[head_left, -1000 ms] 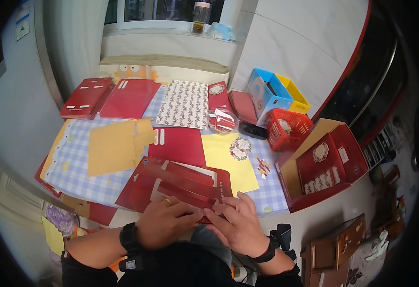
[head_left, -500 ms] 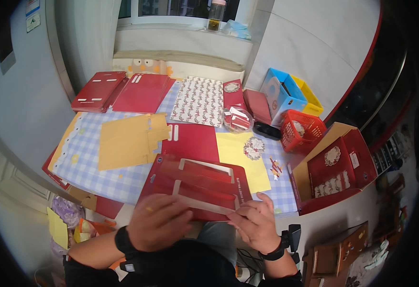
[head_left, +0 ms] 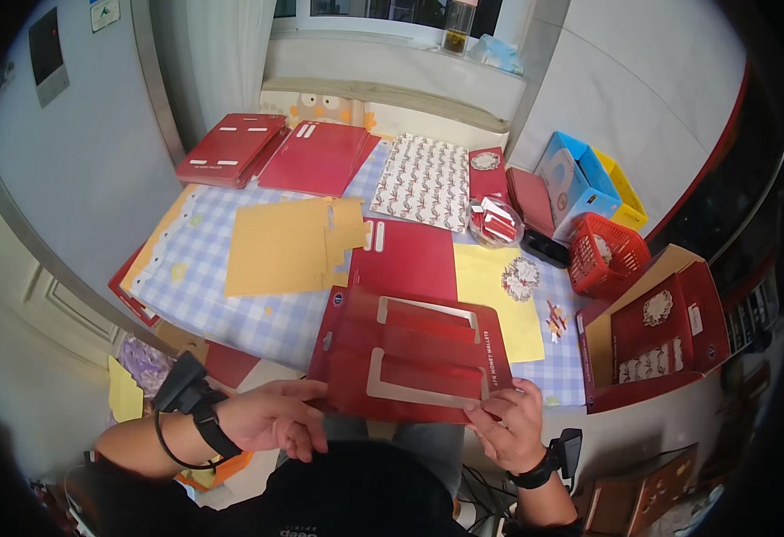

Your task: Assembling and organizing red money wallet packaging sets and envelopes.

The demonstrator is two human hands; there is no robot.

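A red cardboard packaging sheet (head_left: 410, 394) with two white-bordered panels lies over the table's near edge, tilted slightly. At its near right corner, my right hand (head_left: 510, 430) pinches the border between thumb and fingers. My left hand (head_left: 276, 419) is at the near left corner, its upper fingers against the sheet's edge and partly hidden there, the others loosely curled below. Beneath the far side of the sheet lies another red sheet (head_left: 410, 259) with two white slots. Right of that is a yellow sheet (head_left: 481, 295) with an ornate round cutout (head_left: 520, 278) on it.
Stacks of red folders (head_left: 231, 148) and a patterned sheet (head_left: 421, 183) line the table's back. Brown cardboard (head_left: 276, 246) lies at left. Right of centre stand a clear bowl (head_left: 496, 224), a red basket (head_left: 602, 255), a blue box (head_left: 580, 174) and an open red box (head_left: 651, 331).
My left hand has moved left, off the front of the red sheet to its near left corner. My right hand keeps its pinch. The whole view has shifted.
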